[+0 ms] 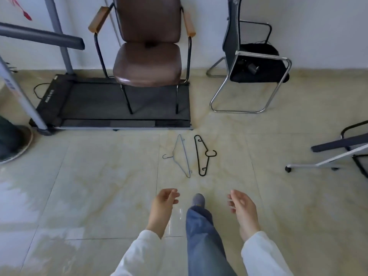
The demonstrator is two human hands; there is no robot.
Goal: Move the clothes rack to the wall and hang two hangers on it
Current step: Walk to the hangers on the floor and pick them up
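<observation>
Both hands are hanging empty over glossy marbled floor tiles, the left hand loosely curled, the right hand open-fingered. Just ahead, well apart from them, a thin grey wire hanger and a black plastic hanger are lying side by side, bare floor around them, before the treadmill edge.

Bare floor around both hangers; treadmill edge just beyond, chair to the right

Wheeled frame cut off at right edge; treadmill label unreadable.
</observation>
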